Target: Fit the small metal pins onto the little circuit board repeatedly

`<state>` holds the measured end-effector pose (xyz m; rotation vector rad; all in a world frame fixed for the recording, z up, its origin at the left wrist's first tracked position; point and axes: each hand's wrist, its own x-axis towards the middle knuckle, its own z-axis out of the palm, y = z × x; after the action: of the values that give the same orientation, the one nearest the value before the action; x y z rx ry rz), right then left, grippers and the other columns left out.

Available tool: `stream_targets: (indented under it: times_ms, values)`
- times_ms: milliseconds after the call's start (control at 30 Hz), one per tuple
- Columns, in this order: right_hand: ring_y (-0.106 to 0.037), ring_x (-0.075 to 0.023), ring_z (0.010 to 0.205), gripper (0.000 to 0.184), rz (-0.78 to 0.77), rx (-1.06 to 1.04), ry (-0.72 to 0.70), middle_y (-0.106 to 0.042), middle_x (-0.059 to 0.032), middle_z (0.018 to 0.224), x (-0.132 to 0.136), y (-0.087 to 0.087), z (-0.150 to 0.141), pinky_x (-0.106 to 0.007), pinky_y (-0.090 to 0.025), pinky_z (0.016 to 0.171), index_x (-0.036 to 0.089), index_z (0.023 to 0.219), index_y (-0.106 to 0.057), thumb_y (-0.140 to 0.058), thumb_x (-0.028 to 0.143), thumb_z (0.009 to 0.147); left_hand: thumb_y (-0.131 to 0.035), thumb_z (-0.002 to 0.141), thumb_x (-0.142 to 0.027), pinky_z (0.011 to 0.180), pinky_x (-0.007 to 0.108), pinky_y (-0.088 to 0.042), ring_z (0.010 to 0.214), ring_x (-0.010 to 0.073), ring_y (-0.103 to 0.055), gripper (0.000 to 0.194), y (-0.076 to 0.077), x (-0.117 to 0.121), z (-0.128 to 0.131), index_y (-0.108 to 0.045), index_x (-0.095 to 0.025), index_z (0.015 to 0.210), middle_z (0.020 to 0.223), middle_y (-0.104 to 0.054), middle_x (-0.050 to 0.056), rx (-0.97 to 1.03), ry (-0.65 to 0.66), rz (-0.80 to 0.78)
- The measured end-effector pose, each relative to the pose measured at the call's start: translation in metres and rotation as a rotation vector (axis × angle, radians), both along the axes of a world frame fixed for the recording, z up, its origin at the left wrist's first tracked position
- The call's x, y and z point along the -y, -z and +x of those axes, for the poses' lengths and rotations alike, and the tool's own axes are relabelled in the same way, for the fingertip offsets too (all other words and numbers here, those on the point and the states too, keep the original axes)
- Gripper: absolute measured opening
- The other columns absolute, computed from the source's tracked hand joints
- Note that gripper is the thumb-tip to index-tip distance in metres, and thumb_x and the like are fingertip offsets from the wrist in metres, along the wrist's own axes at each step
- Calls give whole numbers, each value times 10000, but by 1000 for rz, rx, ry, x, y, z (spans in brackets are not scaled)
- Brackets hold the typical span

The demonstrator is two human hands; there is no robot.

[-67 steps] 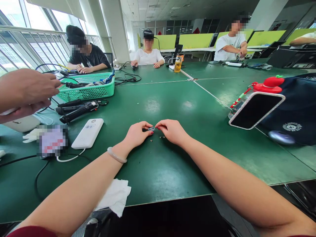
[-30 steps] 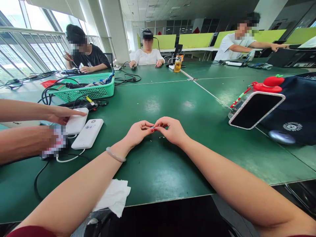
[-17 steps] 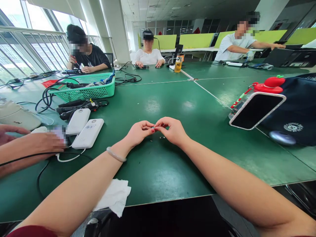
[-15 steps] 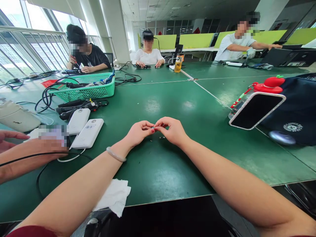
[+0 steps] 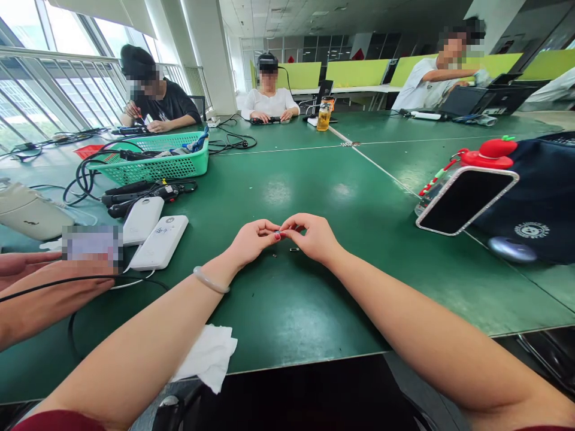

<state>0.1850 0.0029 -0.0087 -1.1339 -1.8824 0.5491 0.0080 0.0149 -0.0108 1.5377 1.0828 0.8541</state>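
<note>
Left hand (image 5: 254, 242): fingers pinched narrow on a tiny part (image 5: 279, 233). Right hand (image 5: 317, 239): thumb and fingertips also pinched narrow on it, from the other side. Part sits between the two sets of fingertips, above the bench (image 5: 314, 311), mostly hidden; too small to say what it is. Pale bangle (image 5: 211, 281) on the left wrist.

On the bench, small dark piece (image 5: 294, 249) just beside the right hand, below its fingers. Tinier bit (image 5: 274, 255) near it, under the left fingertips, unclear. White tissue (image 5: 209, 356) at the near edge, by the left forearm.

Left side: labelled power bank (image 5: 160, 242), plain power bank (image 5: 144, 220) next to it, another person's hands (image 5: 67, 281) at a blurred-out item (image 5: 92, 245). Green basket (image 5: 166, 164) behind, holding cables. Right side: phone (image 5: 467, 200) propped tilted against a red-lidded bottle (image 5: 487, 157), dark bag (image 5: 543, 197) behind, shiny mouse (image 5: 512, 249) by the bag. Jar (image 5: 323, 117) upright on the far side. Three people farther off, around the bench.
</note>
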Motion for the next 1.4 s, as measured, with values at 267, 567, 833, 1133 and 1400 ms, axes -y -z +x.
stream_targets:
  times_ms: [267,567,833,1133,1400]
  values:
    - [-572,-112,664,62,17,60,9,-682,-1,752,0,-2,0,-236,-443,665,205,759,-701,-640,192,762,-748,648,-382,817,337,-467,817,179,-653,336,1,-2,0,-637,-139,851,873,-719,71,12,6,-6]
    - [-581,-124,695,80,24,100,33,-695,-3,774,2,-4,2,-248,-436,687,219,773,-717,-638,204,774,-759,637,-375,809,341,-462,781,168,-641,349,2,-3,-2,-643,-137,864,828,-708,58,21,-1,-11]
    - [-596,-123,654,104,-182,-159,14,-709,-8,744,-8,4,8,-254,-466,681,196,764,-727,-643,252,742,-757,631,-294,774,329,-485,753,149,-625,328,5,-4,-3,-652,-142,903,804,-697,46,4,8,3]
    - [-567,-115,636,87,-180,-141,3,-691,-5,729,-7,4,6,-250,-453,647,195,732,-716,-664,264,720,-769,607,-278,761,332,-499,731,147,-623,323,3,-4,-2,-653,-139,875,786,-691,44,-2,4,8]
    - [-574,-137,754,57,146,106,-12,-692,-6,790,-5,3,7,-262,-441,716,218,766,-709,-657,196,773,-782,603,-355,798,352,-482,806,182,-646,376,4,-5,-3,-656,-144,888,832,-711,65,43,2,-7]
